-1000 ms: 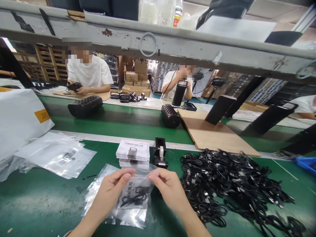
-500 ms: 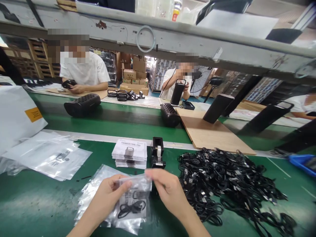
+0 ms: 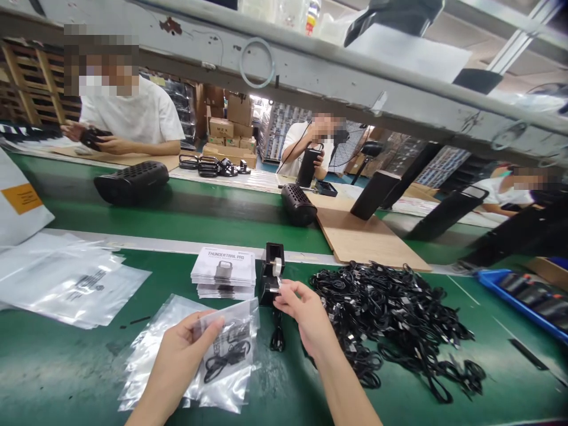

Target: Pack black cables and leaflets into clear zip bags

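Note:
My left hand (image 3: 184, 349) grips the top edge of a clear plastic bag (image 3: 251, 319) between thumb and fingers. Inside the bag lie a coiled black cable (image 3: 228, 358) and a printed leaflet. Beneath it, several flat clear bags (image 3: 146, 355) are spread on the green table. My right hand (image 3: 306, 313) is at the front of a black tape dispenser (image 3: 268, 283), its thumb and fingertips pinched on the end of the tape (image 3: 280, 283). One bundled black cable (image 3: 277, 338) lies just in front of the dispenser.
Stacked leaflets (image 3: 224, 275) stand left of the dispenser. A heap of black cables (image 3: 368, 313) covers the right side, with a blue tray (image 3: 492, 281) beyond. Large printed bags (image 3: 66, 284) lie at left. Black speakers (image 3: 133, 182) and a wooden board (image 3: 368, 239) occupy the far belt; co-workers sit behind.
My right hand has left the bag's top edge and moved forward to the tape dispenser. My left hand still holds the bag. The whole view has shifted slightly.

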The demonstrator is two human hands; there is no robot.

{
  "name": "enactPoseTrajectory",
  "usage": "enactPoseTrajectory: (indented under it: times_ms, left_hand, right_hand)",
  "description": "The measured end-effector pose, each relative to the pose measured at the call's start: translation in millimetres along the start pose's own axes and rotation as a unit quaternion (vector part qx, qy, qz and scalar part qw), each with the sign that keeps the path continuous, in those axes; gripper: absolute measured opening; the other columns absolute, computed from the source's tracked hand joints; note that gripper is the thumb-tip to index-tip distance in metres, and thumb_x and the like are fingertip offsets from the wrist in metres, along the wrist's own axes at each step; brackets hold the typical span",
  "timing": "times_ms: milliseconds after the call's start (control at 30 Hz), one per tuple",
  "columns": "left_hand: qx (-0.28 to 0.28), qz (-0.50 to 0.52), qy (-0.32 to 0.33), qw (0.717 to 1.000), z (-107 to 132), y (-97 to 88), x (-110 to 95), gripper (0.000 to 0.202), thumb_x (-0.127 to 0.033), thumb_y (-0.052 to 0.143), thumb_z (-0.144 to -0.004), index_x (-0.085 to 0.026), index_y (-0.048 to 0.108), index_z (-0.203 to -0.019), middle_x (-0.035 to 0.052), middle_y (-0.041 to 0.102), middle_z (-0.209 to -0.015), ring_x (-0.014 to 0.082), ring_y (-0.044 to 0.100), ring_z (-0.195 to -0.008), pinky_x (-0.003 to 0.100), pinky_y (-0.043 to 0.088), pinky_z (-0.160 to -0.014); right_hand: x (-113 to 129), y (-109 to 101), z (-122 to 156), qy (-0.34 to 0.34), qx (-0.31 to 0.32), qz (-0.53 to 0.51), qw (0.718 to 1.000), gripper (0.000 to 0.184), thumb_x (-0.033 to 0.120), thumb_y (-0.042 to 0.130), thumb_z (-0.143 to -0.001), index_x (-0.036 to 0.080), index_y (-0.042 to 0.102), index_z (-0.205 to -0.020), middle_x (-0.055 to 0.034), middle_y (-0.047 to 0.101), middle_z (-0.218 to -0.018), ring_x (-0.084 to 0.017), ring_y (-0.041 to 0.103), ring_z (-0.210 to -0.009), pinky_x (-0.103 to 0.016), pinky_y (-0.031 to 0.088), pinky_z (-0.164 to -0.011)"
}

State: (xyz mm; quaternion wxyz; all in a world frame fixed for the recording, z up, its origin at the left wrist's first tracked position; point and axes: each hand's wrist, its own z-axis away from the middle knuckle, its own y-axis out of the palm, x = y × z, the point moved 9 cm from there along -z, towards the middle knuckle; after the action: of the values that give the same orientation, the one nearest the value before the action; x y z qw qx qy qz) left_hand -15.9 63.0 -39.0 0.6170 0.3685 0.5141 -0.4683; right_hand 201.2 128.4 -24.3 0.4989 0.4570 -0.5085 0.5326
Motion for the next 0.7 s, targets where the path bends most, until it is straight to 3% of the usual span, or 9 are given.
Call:
enactPoseTrajectory:
  times_ms: [100,167,233,300,400,467,533,600,700]
  left_hand:
    - [0.004,0.017,-0.027,0.999,-1,2.1,5,0.038,-0.046,0.071,-0.057,-0.016,0.066,-0.080,0.0001,0.067,-0.064,0.0192,0.061,-0.066,0.024,0.049,-0.058]
    - [0.004,0.021,-0.029,0.999,-2,2.8,4,0.040,-0.046,0.071,-0.058,-0.016,0.065,-0.083,0.0005,0.068,-0.066,0.0196,0.062,-0.068,0.025,0.049,-0.060]
    - [-0.004,0.014,-0.019,1.000,-1,2.6,0,0.040,-0.046,0.071,-0.058,-0.016,0.066,-0.084,0.0012,0.068,-0.067,0.0202,0.062,-0.069,0.025,0.049,-0.060]
    - [-0.014,0.000,0.000,1.000,1,2.9,-5,0.037,-0.045,0.071,-0.059,-0.016,0.067,-0.081,0.0012,0.068,-0.066,0.0201,0.062,-0.067,0.025,0.049,-0.058]
    - [-0.028,-0.008,0.023,0.999,7,4.1,-12,0.031,-0.044,0.071,-0.058,-0.017,0.068,-0.073,0.0000,0.067,-0.062,0.0181,0.061,-0.062,0.023,0.048,-0.056]
    - [-0.032,-0.007,0.027,0.999,11,5.2,-14,0.028,-0.042,0.072,-0.057,-0.018,0.068,-0.069,-0.0006,0.067,-0.063,0.0173,0.061,-0.062,0.022,0.049,-0.057]
    - [-0.039,-0.001,0.023,0.999,15,4.0,-13,0.026,-0.040,0.073,-0.056,-0.018,0.069,-0.070,-0.0009,0.069,-0.065,0.0176,0.062,-0.065,0.022,0.050,-0.060]
    - [-0.043,0.018,0.011,0.999,17,-0.3,-10,0.027,-0.039,0.073,-0.057,-0.018,0.069,-0.073,-0.0003,0.070,-0.070,0.0182,0.063,-0.068,0.022,0.050,-0.064]
    - [-0.031,0.080,-0.017,0.996,19,-16.9,-5,0.031,-0.038,0.073,-0.058,-0.017,0.068,-0.081,0.0015,0.072,-0.076,0.0198,0.064,-0.073,0.025,0.052,-0.067]
  right_hand:
    - [1,-9,12,-0.045,-0.028,0.099,0.994,0.020,0.032,0.059,-0.072,0.016,0.058,-0.061,-0.0115,0.051,-0.102,-0.023,0.052,-0.098,-0.037,0.043,-0.084]
    - [10,-20,22,-0.075,-0.086,0.224,0.968,0.020,0.029,0.056,-0.074,0.017,0.057,-0.059,-0.0121,0.049,-0.100,-0.025,0.051,-0.093,-0.041,0.041,-0.081]
    - [22,-18,34,-0.097,-0.093,0.267,0.954,0.020,0.029,0.052,-0.077,0.017,0.056,-0.061,-0.0101,0.050,-0.094,-0.022,0.052,-0.082,-0.039,0.041,-0.076]
    - [24,3,44,-0.075,-0.007,0.207,0.976,0.022,0.033,0.050,-0.079,0.017,0.056,-0.065,-0.0055,0.054,-0.080,-0.017,0.052,-0.070,-0.031,0.041,-0.066]
    - [12,48,58,0.021,0.123,0.062,0.990,0.028,0.040,0.052,-0.078,0.016,0.053,-0.063,0.0025,0.047,-0.054,-0.010,0.043,-0.049,-0.021,0.033,-0.047]
    - [4,65,59,0.057,0.124,0.025,0.990,0.032,0.044,0.053,-0.076,0.016,0.051,-0.061,0.0035,0.048,-0.050,-0.008,0.037,-0.041,-0.021,0.028,-0.042]
    - [-4,73,55,0.061,0.099,0.059,0.991,0.035,0.045,0.052,-0.076,0.017,0.050,-0.056,0.0017,0.052,-0.049,-0.008,0.037,-0.039,-0.021,0.028,-0.042]
    - [-9,74,53,0.049,0.073,0.153,0.984,0.040,0.047,0.053,-0.075,0.018,0.046,-0.048,0.0006,0.053,-0.044,-0.010,0.041,-0.041,-0.023,0.029,-0.044]
    - [-6,73,61,0.000,0.056,0.313,0.948,0.036,0.045,0.063,-0.068,0.020,0.049,-0.047,0.0003,0.056,-0.047,-0.014,0.049,-0.047,-0.024,0.029,-0.046]
